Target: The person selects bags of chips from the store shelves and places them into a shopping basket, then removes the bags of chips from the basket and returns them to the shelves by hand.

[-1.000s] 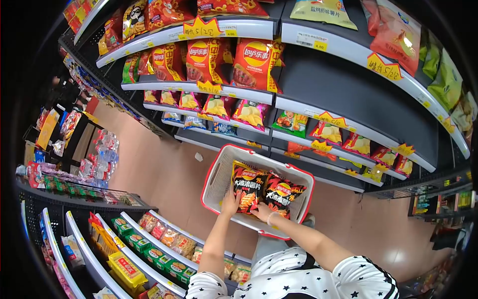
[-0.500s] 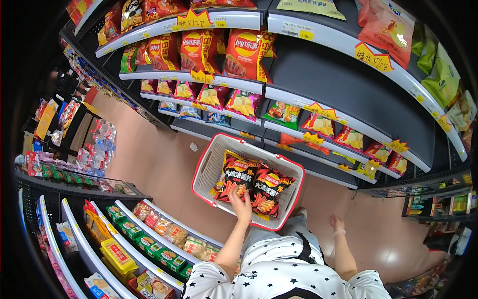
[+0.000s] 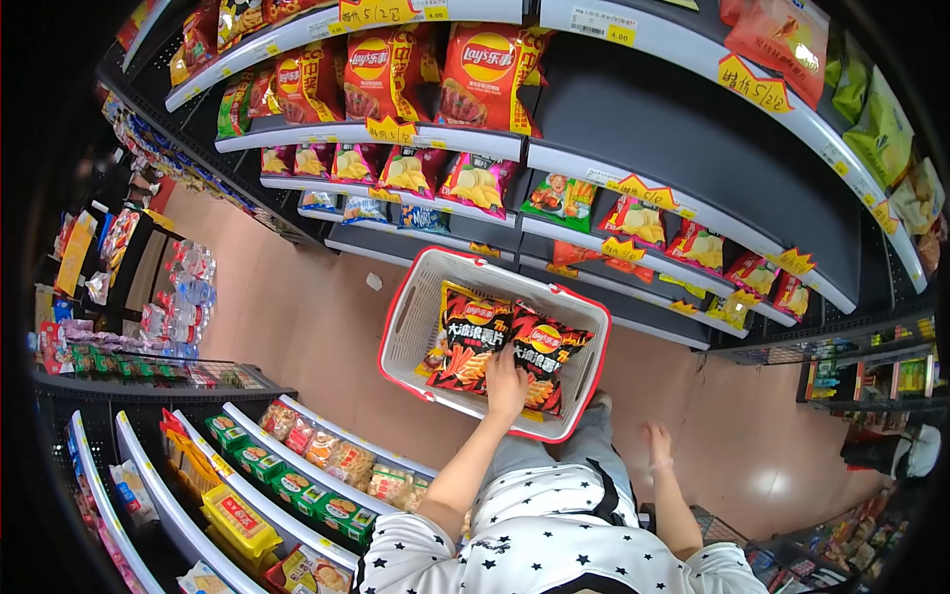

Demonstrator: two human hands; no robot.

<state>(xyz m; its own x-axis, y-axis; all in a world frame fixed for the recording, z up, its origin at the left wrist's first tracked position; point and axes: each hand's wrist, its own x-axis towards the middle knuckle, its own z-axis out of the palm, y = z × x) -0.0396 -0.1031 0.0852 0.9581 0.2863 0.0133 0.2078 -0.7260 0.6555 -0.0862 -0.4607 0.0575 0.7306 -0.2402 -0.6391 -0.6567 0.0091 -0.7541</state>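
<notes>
A white shopping basket (image 3: 398,327) with a red rim sits in front of my legs. Two black bags of Lay's potato chips lie in it side by side, a left bag (image 3: 473,342) and a right bag (image 3: 546,346). My left hand (image 3: 506,384) reaches into the basket, its fingers stretched out where the two bags meet, touching them; the fingertips are partly hard to make out. Off to the basket's right, my right hand (image 3: 659,445) hangs over the floor with fingers apart, holding nothing.
Ahead, a curved shelf unit (image 3: 683,109) carries red Lay's bags (image 3: 483,79) and smaller chip bags (image 3: 475,183). Lower left, another shelf holds green boxes (image 3: 297,485) and a yellow package (image 3: 237,520). Bottled drinks (image 3: 188,287) stand on the left. A scrap of paper (image 3: 374,281) lies on the floor.
My left hand has shifted right, from the left bag to the line between the two bags. My right hand has moved slightly left. The view has shifted a little.
</notes>
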